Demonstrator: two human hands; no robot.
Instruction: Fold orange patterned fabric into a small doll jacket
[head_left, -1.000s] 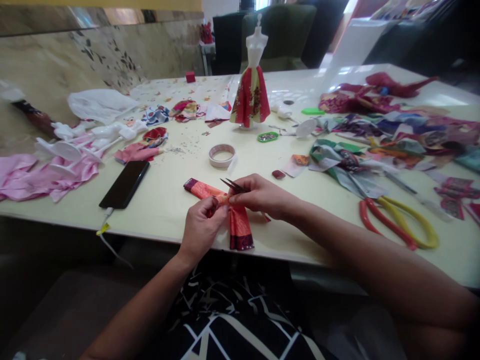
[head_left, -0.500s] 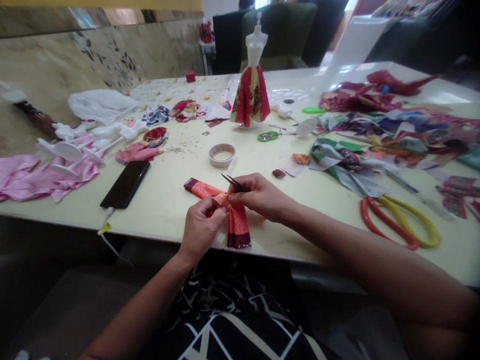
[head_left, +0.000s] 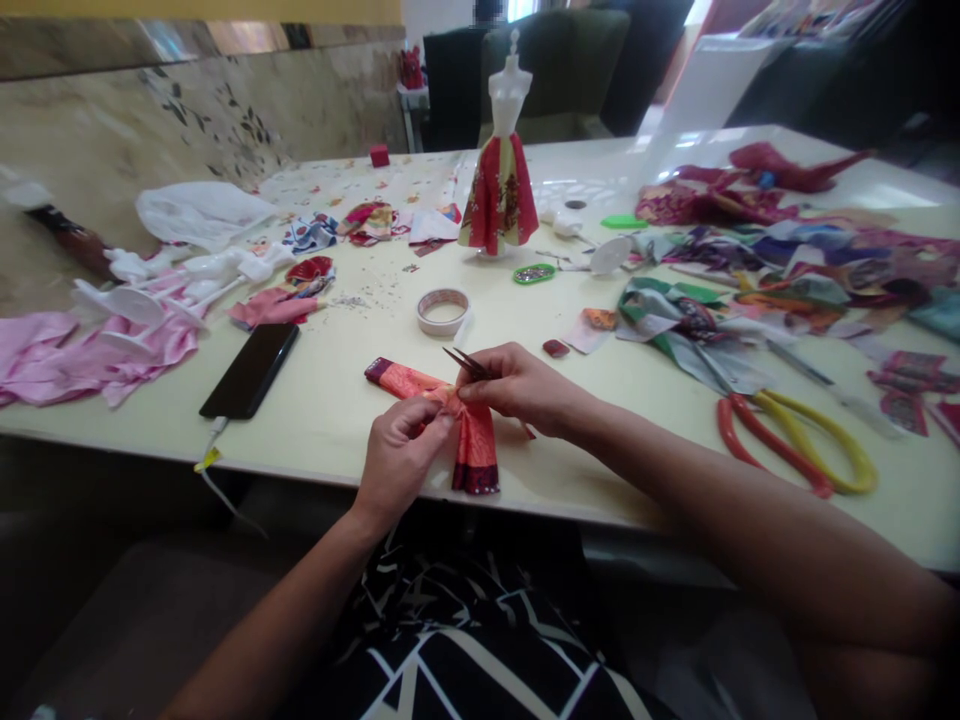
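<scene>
A strip of folded orange fabric (head_left: 475, 440) with dark purple ends lies bunched near the table's front edge. One end points left and the other toward me; small pale beads dot the near hem. My left hand (head_left: 401, 445) pinches the gathered middle between thumb and forefinger. From the other side my right hand (head_left: 521, 388) grips the same spot with its fingertips. Tucked in that hand are thin dark tweezers (head_left: 469, 364), their two points sticking out to the left. The fingers hide what lies exactly between them.
Behind the hands are a tape roll (head_left: 443, 311) and a doll mannequin (head_left: 501, 190) in a red-and-gold skirt. Scissors (head_left: 795, 440) and fabric scraps (head_left: 690, 310) lie right. A phone (head_left: 251, 370) on a cable and pink cloth (head_left: 82, 355) lie left.
Both hands stay at the fabric's gathered middle with almost the same grip. A small strip of reddish cloth shows more clearly below my right wrist. The whole view has shifted very slightly.
</scene>
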